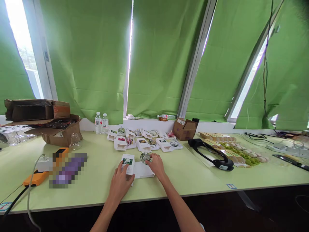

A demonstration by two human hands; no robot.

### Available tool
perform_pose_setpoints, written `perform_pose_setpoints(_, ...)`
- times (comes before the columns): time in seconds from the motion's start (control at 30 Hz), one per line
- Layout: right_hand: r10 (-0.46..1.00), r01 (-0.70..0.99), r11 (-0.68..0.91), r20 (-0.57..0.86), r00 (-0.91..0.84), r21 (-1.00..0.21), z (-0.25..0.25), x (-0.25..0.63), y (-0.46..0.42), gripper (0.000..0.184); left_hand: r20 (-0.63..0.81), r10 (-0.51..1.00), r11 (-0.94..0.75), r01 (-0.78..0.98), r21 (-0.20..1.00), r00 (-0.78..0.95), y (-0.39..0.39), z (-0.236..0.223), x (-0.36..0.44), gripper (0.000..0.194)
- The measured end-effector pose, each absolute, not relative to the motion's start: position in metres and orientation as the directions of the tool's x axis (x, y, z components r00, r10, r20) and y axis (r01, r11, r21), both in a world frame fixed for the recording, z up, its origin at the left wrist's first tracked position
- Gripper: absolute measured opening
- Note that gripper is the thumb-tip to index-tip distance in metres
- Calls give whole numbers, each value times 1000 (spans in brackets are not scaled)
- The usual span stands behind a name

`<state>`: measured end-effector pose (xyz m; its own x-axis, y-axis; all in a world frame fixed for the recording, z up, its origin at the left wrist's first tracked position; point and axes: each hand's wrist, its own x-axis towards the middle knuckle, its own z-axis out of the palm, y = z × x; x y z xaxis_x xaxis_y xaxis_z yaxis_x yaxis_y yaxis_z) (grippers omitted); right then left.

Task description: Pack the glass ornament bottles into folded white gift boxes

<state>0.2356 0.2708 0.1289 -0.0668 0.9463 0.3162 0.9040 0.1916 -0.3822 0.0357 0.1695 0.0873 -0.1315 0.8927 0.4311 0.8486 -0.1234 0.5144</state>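
Note:
My left hand [120, 182] rests on a small white box [130, 161] with a flower picture, its fingers on the front and its thumb at the lower right edge, gripping it. My right hand [156, 166] pinches a round, clear glass ornament [145, 157] with something dark and patterned inside. Below the ornament, a white flat flap or tray [143, 170] lies beside the box. Behind my hands are rows of similar white boxes [120, 143] with round glass pieces [152, 142] lying on or next to them.
To the left are cardboard boxes [60, 137], a clear glass jar [75, 141], two water bottles [98, 123] and an orange device [37, 178] with a cable. Rightward are a black headset [212, 156], a brown carton [183, 129] and green egg-type trays [238, 154].

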Motion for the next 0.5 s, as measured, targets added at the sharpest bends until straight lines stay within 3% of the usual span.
perform_pose_setpoints(0.33, 953, 925, 126, 302, -13, -358, 135, 227, 281, 29, 446, 871, -167, 728, 664, -207, 173, 85, 29, 43)
perform_pose_setpoints(0.5, 952, 891, 122, 305, 20, -438, 127, 235, 275, 54, 433, 851, -184, 605, 775, -296, 172, 91, 25, 47)
